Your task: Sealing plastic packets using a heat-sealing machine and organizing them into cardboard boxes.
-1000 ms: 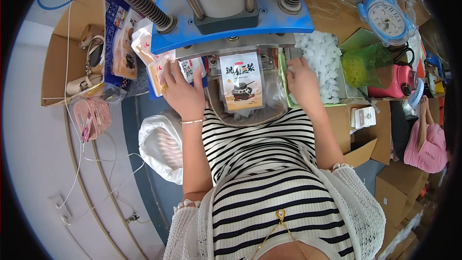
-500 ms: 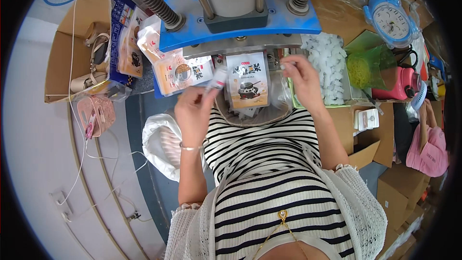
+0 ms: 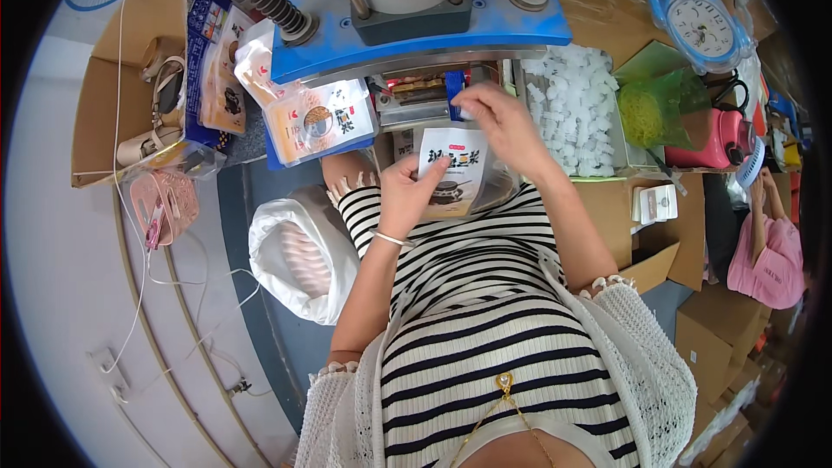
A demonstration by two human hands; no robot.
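My left fingers (image 3: 432, 176) pinch the pouch (image 3: 455, 184) at its left side; my right fingers (image 3: 482, 105) curl near its far edge, their hold unclear to me.

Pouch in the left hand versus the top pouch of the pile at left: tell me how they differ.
The held pouch is in the left hand's grip; the pile's top pouch lies with no hand on it.
The held pouch's lettering runs nearly upright to the wearer, while the pile's top pouch has its lettering turned sideways.
Both have white and orange areas with dark lettering.
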